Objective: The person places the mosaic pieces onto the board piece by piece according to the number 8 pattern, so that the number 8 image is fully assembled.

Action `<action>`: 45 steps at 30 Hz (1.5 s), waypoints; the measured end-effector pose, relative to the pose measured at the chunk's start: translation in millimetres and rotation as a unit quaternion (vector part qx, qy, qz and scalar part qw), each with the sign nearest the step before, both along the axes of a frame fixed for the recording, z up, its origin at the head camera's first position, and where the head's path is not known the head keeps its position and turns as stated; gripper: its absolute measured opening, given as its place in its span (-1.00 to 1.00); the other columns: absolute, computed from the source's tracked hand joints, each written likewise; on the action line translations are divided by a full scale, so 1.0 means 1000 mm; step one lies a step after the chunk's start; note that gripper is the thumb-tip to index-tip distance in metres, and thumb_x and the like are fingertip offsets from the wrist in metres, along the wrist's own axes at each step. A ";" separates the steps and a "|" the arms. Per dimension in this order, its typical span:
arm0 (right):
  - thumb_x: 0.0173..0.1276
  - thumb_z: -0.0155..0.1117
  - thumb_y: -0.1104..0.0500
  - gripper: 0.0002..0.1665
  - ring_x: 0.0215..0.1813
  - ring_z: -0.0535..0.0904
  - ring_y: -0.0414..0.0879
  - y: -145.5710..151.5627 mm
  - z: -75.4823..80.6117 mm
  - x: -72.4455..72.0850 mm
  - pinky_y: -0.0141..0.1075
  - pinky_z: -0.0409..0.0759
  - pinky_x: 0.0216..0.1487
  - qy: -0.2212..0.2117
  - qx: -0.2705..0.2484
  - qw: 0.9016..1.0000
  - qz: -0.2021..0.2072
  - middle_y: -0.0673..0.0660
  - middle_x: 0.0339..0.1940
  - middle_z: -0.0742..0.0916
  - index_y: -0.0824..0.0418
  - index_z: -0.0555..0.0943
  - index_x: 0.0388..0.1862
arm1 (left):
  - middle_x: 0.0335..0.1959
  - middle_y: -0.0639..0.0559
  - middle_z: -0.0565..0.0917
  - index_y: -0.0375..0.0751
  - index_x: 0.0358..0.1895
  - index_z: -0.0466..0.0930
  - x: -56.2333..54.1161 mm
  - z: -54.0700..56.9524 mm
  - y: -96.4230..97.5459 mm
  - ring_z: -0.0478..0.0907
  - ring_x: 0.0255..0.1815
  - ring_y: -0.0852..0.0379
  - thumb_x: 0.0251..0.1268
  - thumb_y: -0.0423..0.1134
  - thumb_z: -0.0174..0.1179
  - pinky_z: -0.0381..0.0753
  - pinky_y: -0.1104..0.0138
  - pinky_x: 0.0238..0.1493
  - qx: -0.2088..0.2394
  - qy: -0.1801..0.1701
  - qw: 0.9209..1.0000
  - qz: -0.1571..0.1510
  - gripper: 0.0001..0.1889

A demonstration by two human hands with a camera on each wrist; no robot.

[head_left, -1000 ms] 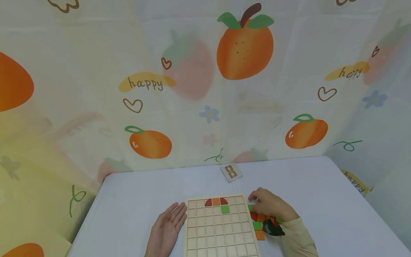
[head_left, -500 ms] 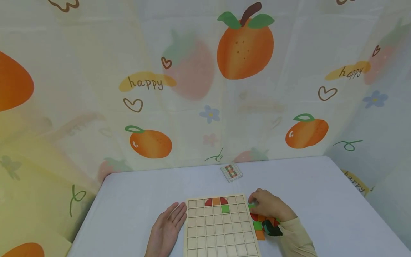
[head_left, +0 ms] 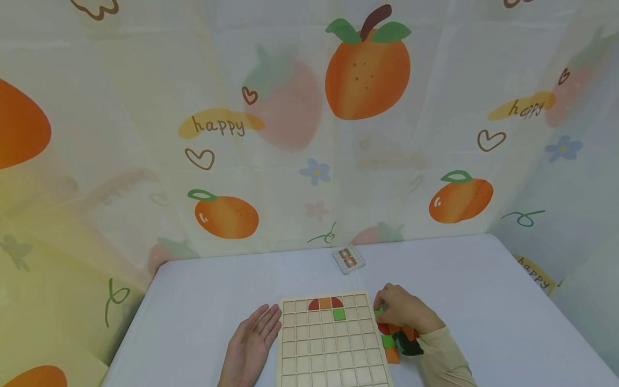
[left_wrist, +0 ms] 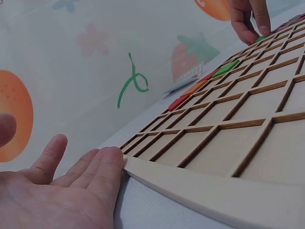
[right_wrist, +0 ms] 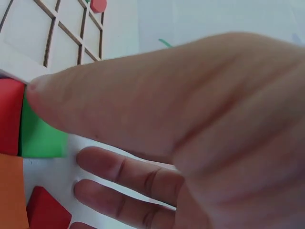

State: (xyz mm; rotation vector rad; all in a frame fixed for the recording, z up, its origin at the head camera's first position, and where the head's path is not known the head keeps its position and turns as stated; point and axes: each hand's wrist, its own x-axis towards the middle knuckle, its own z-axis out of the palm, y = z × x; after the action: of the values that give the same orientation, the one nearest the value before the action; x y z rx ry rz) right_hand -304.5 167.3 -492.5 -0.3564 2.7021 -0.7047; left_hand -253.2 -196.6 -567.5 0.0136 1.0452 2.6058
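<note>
The wooden grid board lies on the table between my hands. My left hand rests palm up, fingers straight, its fingertips touching the board's left edge. By the board's right edge, my right hand pinches a green square tile; the index fingertip is hidden in the right wrist view, where the thumb lies on the tile. In the board's top row sit two red rounded tiles with an orange square tile between them. A green tile lies one row lower.
Loose red, orange and green tiles, such as an orange one, lie right of the board, partly under the right hand. A dark object is at the right wrist. A patterned card stack lies near the printed cloth backdrop.
My right hand has shifted slightly to the left, its fingers drawing closer about the green tile. The dark object at the wrist moved left with it. My left hand stays still.
</note>
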 end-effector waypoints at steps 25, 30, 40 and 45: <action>0.31 0.36 0.28 -0.88 -0.41 0.45 -0.13 0.007 0.007 -0.003 -0.37 0.43 -0.44 0.019 -0.079 0.996 -0.032 0.00 -0.43 0.59 0.14 0.57 -0.29 | 0.67 -0.34 -0.30 -0.33 0.62 -0.43 0.000 -0.001 0.001 0.09 0.65 0.01 0.73 0.03 -0.45 0.17 0.27 0.65 -0.004 0.006 1.000 0.009 -0.30; 0.41 0.33 0.21 -0.89 -0.29 0.46 -0.18 0.006 0.008 -0.007 -0.43 0.48 -0.37 0.068 -0.131 0.989 -0.017 -0.02 -0.35 0.64 0.18 0.64 -0.14 | 0.66 -0.35 -0.29 -0.35 0.62 -0.42 0.000 -0.001 0.001 0.01 0.67 -0.05 0.73 0.03 -0.45 0.20 0.27 0.65 -0.003 0.007 1.000 0.009 -0.30; 0.49 0.26 0.20 -0.81 -0.18 0.54 -0.25 -0.001 0.012 -0.007 -0.43 0.64 -0.19 0.109 -0.209 0.972 0.007 0.04 -0.11 0.74 0.19 0.65 0.02 | 0.66 -0.35 -0.31 -0.34 0.62 -0.44 0.000 -0.002 0.001 0.10 0.64 0.01 0.73 0.03 -0.45 0.18 0.27 0.65 -0.002 0.011 1.000 0.009 -0.30; 0.50 0.23 0.20 -0.80 -0.17 0.55 -0.25 -0.004 0.011 -0.006 -0.43 0.65 -0.17 0.107 -0.230 0.967 0.003 0.06 -0.08 0.74 0.20 0.64 0.04 | 0.67 -0.31 -0.26 -0.32 0.63 -0.39 0.000 -0.002 0.002 0.17 0.62 0.05 0.73 0.03 -0.45 0.18 0.27 0.65 -0.002 -0.003 1.000 0.014 -0.31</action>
State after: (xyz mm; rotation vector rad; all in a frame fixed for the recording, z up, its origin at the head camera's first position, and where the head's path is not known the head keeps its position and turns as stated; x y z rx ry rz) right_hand -310.6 163.0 -481.3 -0.5795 2.7051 -1.3666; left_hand -253.3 -195.1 -569.3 -0.0097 1.0556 2.6282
